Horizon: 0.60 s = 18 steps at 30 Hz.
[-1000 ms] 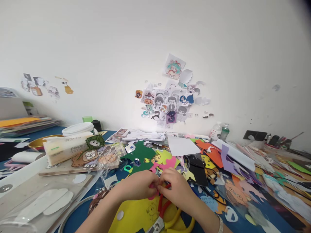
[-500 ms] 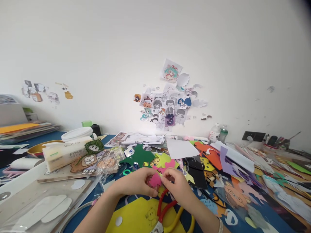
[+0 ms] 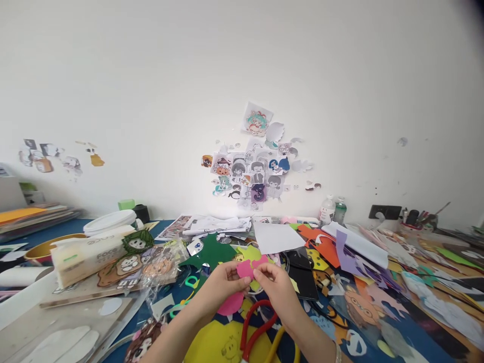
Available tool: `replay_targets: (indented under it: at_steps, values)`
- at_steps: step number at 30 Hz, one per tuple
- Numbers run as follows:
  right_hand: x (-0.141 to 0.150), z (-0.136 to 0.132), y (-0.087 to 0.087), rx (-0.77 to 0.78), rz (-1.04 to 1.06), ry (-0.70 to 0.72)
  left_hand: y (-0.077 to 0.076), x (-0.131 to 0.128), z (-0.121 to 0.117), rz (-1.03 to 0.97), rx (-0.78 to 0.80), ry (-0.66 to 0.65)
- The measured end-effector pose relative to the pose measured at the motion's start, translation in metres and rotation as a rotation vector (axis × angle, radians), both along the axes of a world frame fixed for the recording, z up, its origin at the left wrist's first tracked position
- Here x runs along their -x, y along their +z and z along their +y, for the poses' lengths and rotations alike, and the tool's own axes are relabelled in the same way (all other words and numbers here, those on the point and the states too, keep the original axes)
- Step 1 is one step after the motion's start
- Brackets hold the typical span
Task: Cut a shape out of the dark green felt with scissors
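Blue tabletop point(image 3: 73, 228), paper stack point(image 3: 41, 221) near its back edge at left, white lid point(image 3: 109, 222) behind a tissue pack point(image 3: 88, 257), two bottles point(image 3: 327, 209) by that edge farther right, paper cutouts point(image 3: 257, 172) on the white wall point(image 3: 151, 75)

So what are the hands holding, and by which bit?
A small pink cutout: the left hand grips its lower left edge, and the right hand pinches its lower right edge.

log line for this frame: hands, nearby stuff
left hand: holding pink cutout | right hand: at its edge, grip unclear | near: red scissors handle, yellow sheet | beyond: green sheet
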State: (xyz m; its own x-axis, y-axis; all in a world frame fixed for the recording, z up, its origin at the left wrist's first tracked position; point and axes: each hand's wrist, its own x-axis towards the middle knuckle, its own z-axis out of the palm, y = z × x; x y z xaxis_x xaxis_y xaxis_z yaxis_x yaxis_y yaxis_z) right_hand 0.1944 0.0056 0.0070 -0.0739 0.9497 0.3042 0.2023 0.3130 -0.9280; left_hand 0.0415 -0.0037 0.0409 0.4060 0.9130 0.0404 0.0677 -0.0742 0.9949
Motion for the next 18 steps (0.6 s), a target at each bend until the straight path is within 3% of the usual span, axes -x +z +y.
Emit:
replay_targets:
  at_steps: [9,18]
  values:
    - [0.001,0.001,-0.002,-0.036,-0.036,-0.007,-0.012,-0.007,0.006,-0.051,-0.003,0.1]
    - [0.001,0.002,-0.005,-0.048,-0.045,-0.028,-0.012,-0.006,0.004,-0.064,0.02,0.087]
